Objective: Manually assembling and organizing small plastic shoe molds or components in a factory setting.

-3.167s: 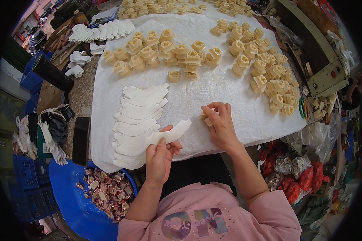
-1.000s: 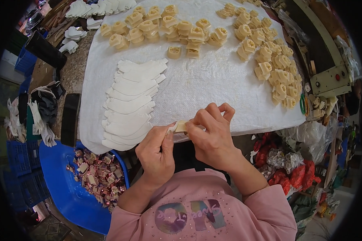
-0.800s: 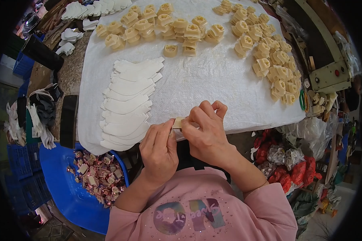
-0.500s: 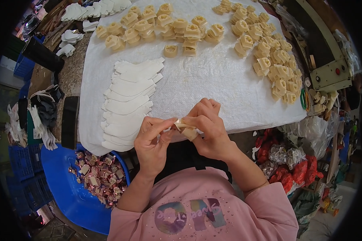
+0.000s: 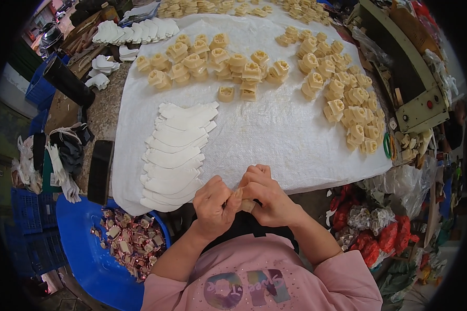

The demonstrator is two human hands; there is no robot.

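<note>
My right hand (image 5: pixel 270 198) grips a small cream folded piece (image 5: pixel 248 206) at the near edge of the cloth-covered table, close to my body. My left hand (image 5: pixel 213 205) is curled shut against the same piece, thumb and fingers pressed together; the fingers hide much of it. To the left of my hands lies an overlapping row of flat white curved cut-outs (image 5: pixel 174 155). Beyond them stand many cream hollow ring-like pieces (image 5: pixel 236 63), some stacked. A single one (image 5: pixel 225 94) sits apart from the cluster.
A white woven cloth (image 5: pixel 264 135) covers the table. At left are a dark phone-like slab (image 5: pixel 100 171), a black cylinder (image 5: pixel 69 82), and a blue tub (image 5: pixel 83 243) of shiny pinkish pieces (image 5: pixel 131 241). At right are a green machine (image 5: pixel 422 111) and red plastic bags (image 5: pixel 387 237).
My view has tilted up, showing more of the table's far side. My left fingers have closed into a tighter curl, and both hands now cover more of the cream piece.
</note>
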